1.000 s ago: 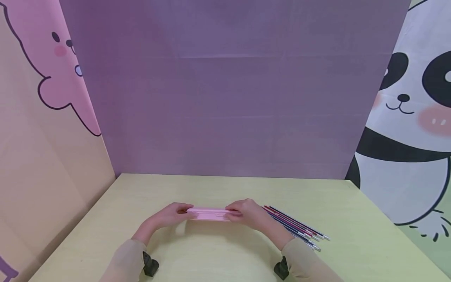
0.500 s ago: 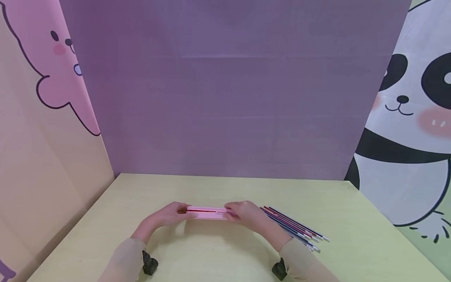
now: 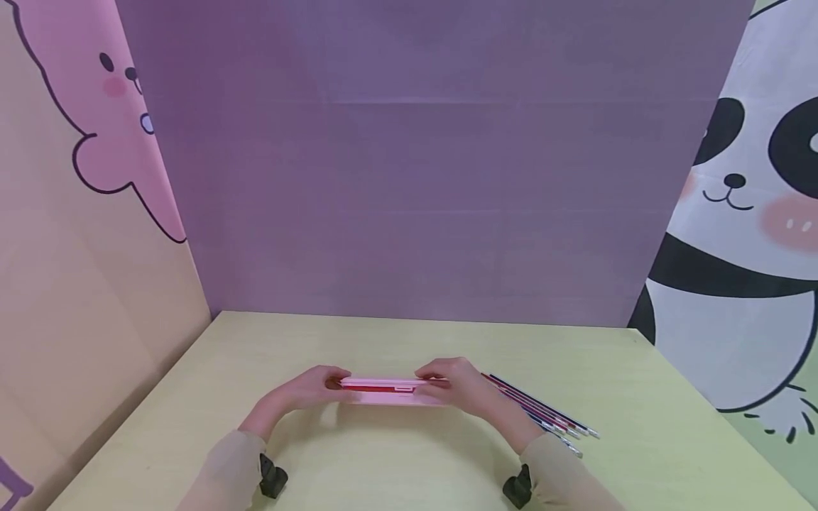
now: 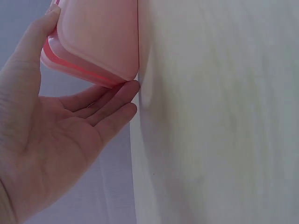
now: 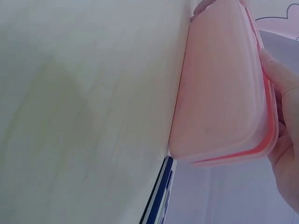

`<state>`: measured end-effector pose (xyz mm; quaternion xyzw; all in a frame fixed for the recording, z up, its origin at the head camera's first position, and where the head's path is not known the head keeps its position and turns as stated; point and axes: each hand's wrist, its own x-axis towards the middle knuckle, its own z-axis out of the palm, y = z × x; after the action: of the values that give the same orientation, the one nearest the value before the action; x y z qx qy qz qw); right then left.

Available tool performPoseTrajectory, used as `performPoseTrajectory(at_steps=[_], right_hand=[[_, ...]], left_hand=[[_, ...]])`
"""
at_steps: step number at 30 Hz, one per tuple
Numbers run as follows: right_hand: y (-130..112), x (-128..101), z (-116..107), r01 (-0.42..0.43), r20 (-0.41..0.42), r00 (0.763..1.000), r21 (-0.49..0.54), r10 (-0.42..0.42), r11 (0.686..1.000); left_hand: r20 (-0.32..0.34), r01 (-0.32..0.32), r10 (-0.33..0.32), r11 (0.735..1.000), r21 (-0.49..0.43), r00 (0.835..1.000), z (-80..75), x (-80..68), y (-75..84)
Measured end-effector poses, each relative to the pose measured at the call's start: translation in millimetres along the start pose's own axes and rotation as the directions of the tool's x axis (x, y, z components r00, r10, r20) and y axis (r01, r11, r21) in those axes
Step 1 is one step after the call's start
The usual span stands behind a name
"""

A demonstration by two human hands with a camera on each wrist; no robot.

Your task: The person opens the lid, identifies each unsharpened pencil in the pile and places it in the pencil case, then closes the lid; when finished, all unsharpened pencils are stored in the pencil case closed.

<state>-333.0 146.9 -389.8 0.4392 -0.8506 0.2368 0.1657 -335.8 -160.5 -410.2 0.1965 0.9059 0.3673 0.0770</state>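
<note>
Person at the table (image 3: 287, 341) has both hands on a pink box (image 3: 386, 399), mid-table, toward the near side, long side facing them, bottom edge down at the tabletop. Red band (image 3: 371, 389) runs along the front betw. the upper & lower pink parts, w/ a small pale clasp (image 3: 405, 389) right of ctr; can't tell whether that's a gap or just trim.

L hand (image 3: 319, 387) grips the box's left end: thumb on the edge by the red band, other fingers bent in behind the end, tips low by the bottom corner; can't tell if they touch the tabletop too. R hand (image 3: 460, 387) has the right end, thumb on the red rim, fingers curled round the far side. Both hands bent in, parted only abt as far as the box needs; nothing else in either.

Bunch of pencils (image 3: 543, 409), dark & red, lies slantwise on the table just past the R hand, partly hidden by that forearm. Close up from the R wrist, a few dark blue ends sit right by the box's corner; can't tell if touching.

Beige sleeves (image 3: 226, 468), a black camera (image 3: 273, 477) per wrist. Purple sheet (image 3: 409, 177) behind, cartoon panda (image 3: 735, 248) on the right wall.
</note>
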Motion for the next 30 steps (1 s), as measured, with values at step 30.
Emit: performPoseTrajectory(at_steps=[30], right_hand=[[21,-36,-22,-0.226,-0.034,0.97,0.235,0.241,0.945]], left_hand=[[0.119,0.018,0.004,0.983,-0.182,0.993,3.3,-7.7,3.7]])
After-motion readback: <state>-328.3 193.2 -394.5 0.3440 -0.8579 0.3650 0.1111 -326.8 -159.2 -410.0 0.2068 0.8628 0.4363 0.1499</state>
